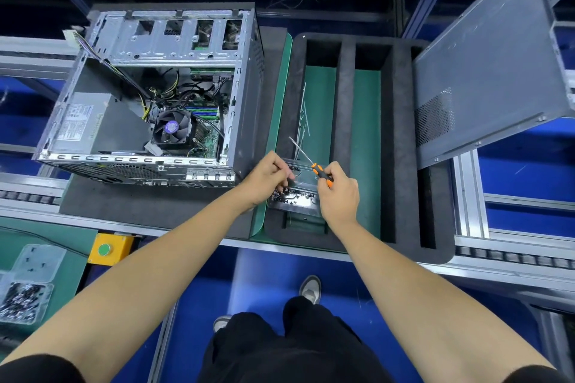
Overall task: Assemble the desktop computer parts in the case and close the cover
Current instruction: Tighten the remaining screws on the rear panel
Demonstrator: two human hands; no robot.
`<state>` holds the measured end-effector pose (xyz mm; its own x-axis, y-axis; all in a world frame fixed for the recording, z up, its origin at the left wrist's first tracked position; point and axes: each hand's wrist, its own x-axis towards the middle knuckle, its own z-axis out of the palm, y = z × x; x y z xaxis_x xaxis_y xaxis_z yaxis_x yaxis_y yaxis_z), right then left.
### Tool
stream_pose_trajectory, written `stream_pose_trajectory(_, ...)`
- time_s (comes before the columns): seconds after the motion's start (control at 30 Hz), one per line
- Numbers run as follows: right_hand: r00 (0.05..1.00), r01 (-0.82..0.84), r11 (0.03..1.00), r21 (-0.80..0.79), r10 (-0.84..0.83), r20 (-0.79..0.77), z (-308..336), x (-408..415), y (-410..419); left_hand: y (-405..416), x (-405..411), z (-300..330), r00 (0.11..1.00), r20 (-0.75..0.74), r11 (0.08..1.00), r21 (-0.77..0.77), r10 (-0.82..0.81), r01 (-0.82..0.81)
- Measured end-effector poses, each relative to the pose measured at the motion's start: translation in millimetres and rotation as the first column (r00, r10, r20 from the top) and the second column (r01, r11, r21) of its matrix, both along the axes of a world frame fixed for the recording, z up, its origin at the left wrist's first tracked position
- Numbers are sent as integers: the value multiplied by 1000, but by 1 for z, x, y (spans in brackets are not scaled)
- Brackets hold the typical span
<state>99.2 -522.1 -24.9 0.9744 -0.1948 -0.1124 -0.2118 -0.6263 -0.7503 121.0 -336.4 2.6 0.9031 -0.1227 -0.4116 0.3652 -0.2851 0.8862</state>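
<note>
Item 1: my left hand, fingers curled, pinching into screw tray directly beneath. Right hand grips screwdriver, shaft pointing up-left. Case lies left, open.

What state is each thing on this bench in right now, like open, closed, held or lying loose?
Computer case: side open, insides exposed.
Side cover: off the case, propped at right.
Screw box: open, small screws inside.
Screwdriver: held, tip pointing away.
Right hand: grips the screwdriver handle.
Left hand: fingers curled, reaching into the screw box.
CPU fan: mounted inside.
</note>
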Motion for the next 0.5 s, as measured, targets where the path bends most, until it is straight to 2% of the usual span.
stream_pose_trajectory(0.1,1000,-3,1000,1,3,4,1,0,0,-3,2,9,994,-80,996,-47,78,-82)
stream_pose_trajectory(0.23,1000,-9,1000,-4,9,-11,1,-1,-1,-6,4,16,982,-174,988,-120,76,-98)
stream_pose_trajectory(0.3,1000,-14,1000,-7,13,-5,1,-1,-1,-5,5,14,994,-103,1000,18,24,-23)
stream_pose_trajectory(0.37,1000,-16,1000,-9,16,-10,1,0,-1,-4,3,11,989,-9,966,216,-144,143)
stream_pose_trajectory(0.43,1000,-17,1000,-2,17,-21,0,-1,-1,-4,1,10,937,40,886,341,-348,315)
stream_pose_trajectory(0.5,1000,-19,1000,9,19,-22,-1,-1,-1,-5,2,10,864,45,762,496,-502,416)
